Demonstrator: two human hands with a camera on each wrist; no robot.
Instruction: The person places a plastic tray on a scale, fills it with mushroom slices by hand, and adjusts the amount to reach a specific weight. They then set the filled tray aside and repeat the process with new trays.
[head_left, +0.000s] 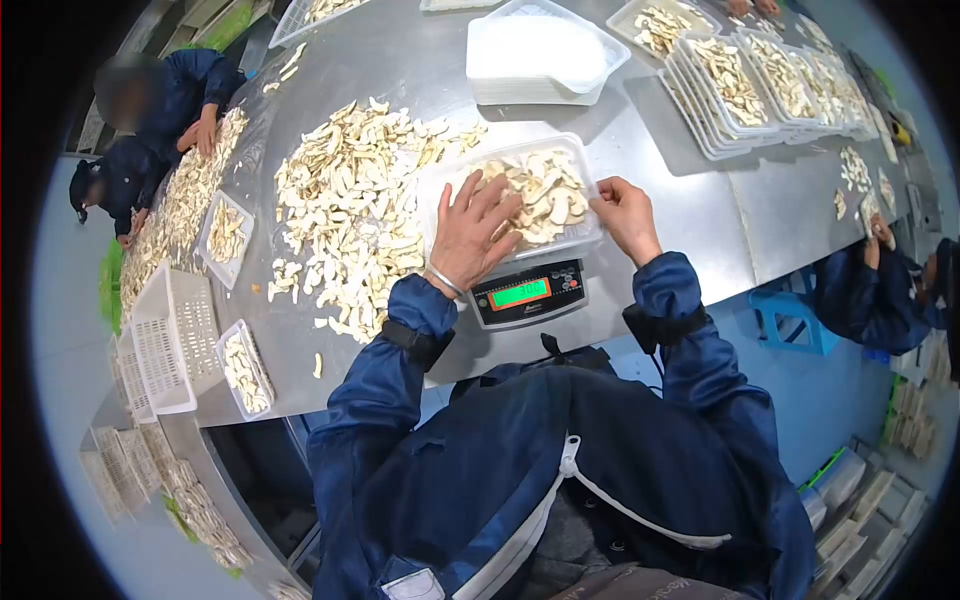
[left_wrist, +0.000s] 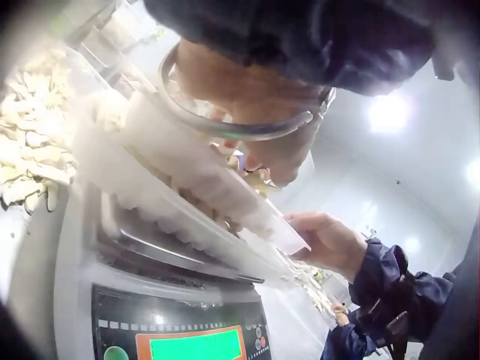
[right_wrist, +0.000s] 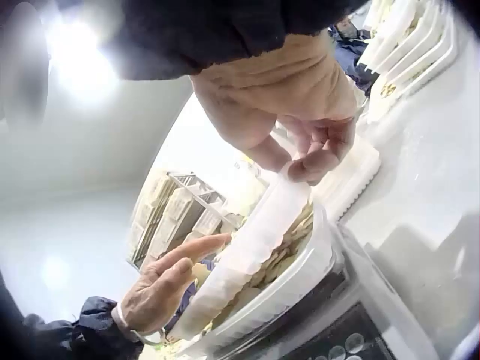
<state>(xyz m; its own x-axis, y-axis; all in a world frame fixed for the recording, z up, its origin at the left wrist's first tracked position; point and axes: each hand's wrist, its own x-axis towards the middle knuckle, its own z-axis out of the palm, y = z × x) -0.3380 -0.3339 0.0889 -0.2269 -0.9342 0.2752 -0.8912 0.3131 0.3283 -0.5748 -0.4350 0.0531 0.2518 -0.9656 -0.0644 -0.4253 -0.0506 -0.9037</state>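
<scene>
A clear plastic tray (head_left: 572, 243) of pale, dried mushroom slices (head_left: 552, 192) sits on a digital scale (head_left: 535, 318), whose green display (head_left: 521, 292) is lit. My left hand (head_left: 468, 232) lies spread over the tray's left side, fingers straight across the slices. With thumb and fingertips, my right hand (head_left: 628, 218) pinches the tray's right rim. In the right wrist view an upper tray (right_wrist: 241, 259) stands tilted over a lower tray (right_wrist: 296, 300), slices showing between them, and the right fingertips grip the upper one's corner.
A large heap of slices (head_left: 350, 200) spreads left of the scale. Stacked empty trays (head_left: 535, 85) stand behind it; filled trays (head_left: 735, 90) are stacked at back right. White baskets (head_left: 170, 340) and a small filled tray (head_left: 243, 370) lie left. Other people work around the metal table (head_left: 690, 225).
</scene>
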